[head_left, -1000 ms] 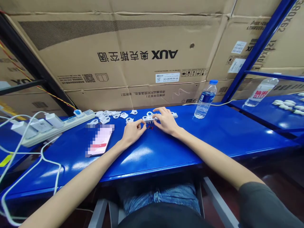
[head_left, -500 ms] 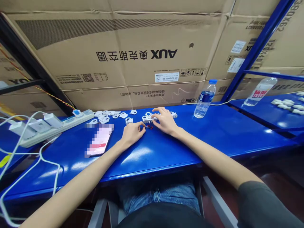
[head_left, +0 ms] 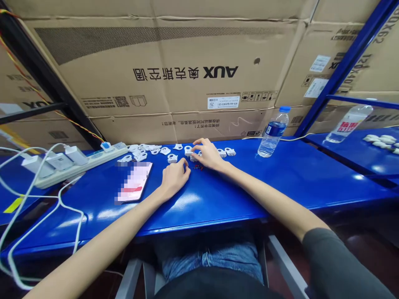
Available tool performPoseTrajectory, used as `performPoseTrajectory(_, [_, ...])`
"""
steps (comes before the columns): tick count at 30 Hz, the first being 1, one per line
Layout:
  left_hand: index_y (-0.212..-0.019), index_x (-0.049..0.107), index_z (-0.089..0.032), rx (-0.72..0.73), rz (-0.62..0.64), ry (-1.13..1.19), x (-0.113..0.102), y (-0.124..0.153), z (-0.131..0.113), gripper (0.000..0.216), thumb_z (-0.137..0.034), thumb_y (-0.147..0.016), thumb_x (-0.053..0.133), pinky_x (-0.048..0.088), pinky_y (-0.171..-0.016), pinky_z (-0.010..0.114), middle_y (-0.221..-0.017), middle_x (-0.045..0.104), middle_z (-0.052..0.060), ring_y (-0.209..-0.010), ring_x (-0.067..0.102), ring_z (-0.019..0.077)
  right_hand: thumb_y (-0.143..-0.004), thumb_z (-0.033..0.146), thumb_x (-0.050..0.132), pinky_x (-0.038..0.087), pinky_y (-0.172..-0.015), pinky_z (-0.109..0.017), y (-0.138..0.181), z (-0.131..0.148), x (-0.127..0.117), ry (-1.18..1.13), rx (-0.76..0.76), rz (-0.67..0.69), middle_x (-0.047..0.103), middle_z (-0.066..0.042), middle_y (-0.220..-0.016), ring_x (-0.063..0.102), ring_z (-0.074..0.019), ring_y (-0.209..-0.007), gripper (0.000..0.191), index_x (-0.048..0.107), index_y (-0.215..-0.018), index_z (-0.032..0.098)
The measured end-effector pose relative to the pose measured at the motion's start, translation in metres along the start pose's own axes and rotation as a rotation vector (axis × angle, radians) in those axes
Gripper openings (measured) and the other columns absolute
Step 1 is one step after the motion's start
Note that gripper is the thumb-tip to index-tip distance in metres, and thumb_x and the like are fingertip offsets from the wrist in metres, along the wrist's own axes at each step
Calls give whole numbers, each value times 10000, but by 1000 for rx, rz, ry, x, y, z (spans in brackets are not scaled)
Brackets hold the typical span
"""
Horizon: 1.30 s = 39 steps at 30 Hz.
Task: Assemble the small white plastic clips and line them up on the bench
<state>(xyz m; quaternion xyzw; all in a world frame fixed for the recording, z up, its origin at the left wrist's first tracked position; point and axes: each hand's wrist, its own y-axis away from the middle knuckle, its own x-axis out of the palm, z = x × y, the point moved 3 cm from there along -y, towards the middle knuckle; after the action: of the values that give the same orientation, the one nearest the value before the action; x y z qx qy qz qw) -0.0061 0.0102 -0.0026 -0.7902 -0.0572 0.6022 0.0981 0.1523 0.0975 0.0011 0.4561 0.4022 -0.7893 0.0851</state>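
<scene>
My left hand [head_left: 175,177] is closed in a pinch on the blue table, thumb and forefinger together; whatever sits between them is hidden or too small to name. Just right of it my right hand [head_left: 212,157] curls its fingers round a white plastic piece with a ring [head_left: 188,150]. Under the right palm lie small red and dark parts [head_left: 198,167], too small to make out. More white ringed pieces [head_left: 230,152] show beyond the right knuckles, and another white piece [head_left: 172,158] lies behind the left hand.
A heap of white ringed pieces [head_left: 146,149] lies at the back left, near a phone [head_left: 135,182] and a power strip [head_left: 84,164] with chargers and loose white cables [head_left: 79,224]. A water bottle [head_left: 272,133] stands at right. Cardboard boxes [head_left: 187,95] wall the back.
The view has shifted slightly. My right hand has moved a little left over the white pieces, while my left fingers have drawn away from the small red parts.
</scene>
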Motion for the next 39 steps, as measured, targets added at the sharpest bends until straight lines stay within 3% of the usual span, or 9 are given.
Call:
performPoseTrajectory(7, [-1050, 665, -231, -7, 28, -48, 0, 3, -1, 203, -295, -968, 491, 428, -679, 303, -876, 767, 77, -810, 719, 263, -1007, 321, 649, 504, -1009, -447, -12, 11, 15, 9, 75, 150, 651, -94, -1352, 565, -282, -1250, 188, 798, -1079, 232])
performPoseTrajectory(16, [-1086, 673, -230, -7, 20, -38, 1, 4, -2, 221, -283, -972, 492, 448, -708, 321, -877, 761, 91, -832, 732, 294, -967, 288, 695, 523, -1002, -458, -10, 17, 13, 24, 76, 206, 665, -88, -1336, 576, -288, -1246, 144, 803, -1051, 245])
performPoseTrajectory(24, [-1088, 673, -218, -9, 18, -53, 0, 4, -3, 221, -286, -974, 497, 453, -705, 328, -902, 771, 112, -846, 737, 303, -948, 285, 714, 503, -1043, -477, -11, 16, 16, -18, 53, 178, 663, -96, -1336, 586, -294, -1242, 152, 805, -1059, 236])
performPoseTrajectory(31, [-1114, 661, -218, -8, 54, -62, -2, 5, -3, 235, -286, -981, 479, 474, -730, 338, -951, 777, 106, -892, 744, 308, -969, 311, 701, 482, -1077, -416, -28, 16, 19, -89, 9, 106, 685, -91, -1286, 595, -254, -1209, 171, 799, -1088, 237])
performPoseTrajectory(39, [-1064, 645, -215, -49, 84, -104, -4, 7, -7, 203, -297, -969, 485, 489, -759, 341, -950, 775, 83, -944, 746, 299, -951, 364, 761, 510, -1017, -373, -52, 29, 36, -36, -88, 361, 720, -96, -1278, 628, -287, -1213, 239, 817, -1158, 258])
